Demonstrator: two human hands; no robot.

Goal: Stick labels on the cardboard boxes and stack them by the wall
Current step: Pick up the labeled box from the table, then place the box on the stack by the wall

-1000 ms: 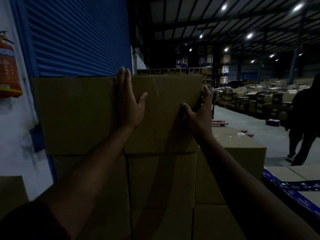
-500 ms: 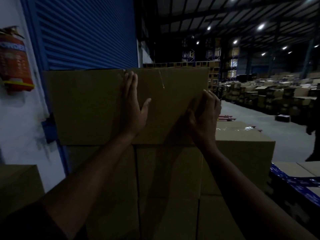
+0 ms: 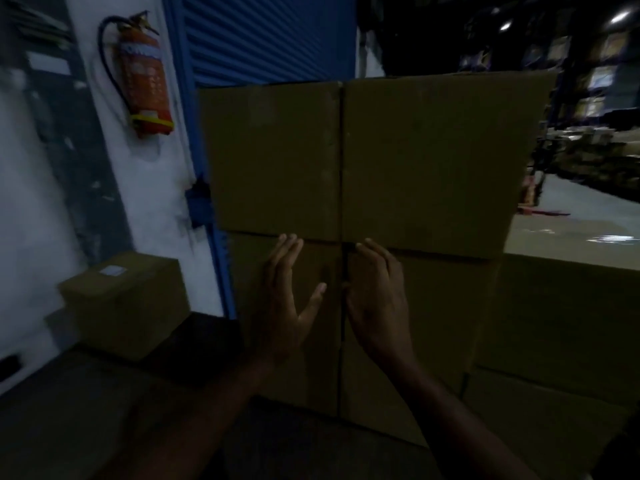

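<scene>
1. Left hand lay flat, fingers straight, on matte brown cardboard boxes stacked against the ribbed blue shutter.
2. Right hand likewise open, empty, touching the lower box.

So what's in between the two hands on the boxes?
In the head view, a dark vertical seam between two stacked boxes runs between the left hand and the right hand; nothing else lies there.

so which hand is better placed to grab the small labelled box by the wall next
Left, probably. The left hand is open on the stack nearer the small box, which sits at left; the right hand would have to cross over.
</scene>
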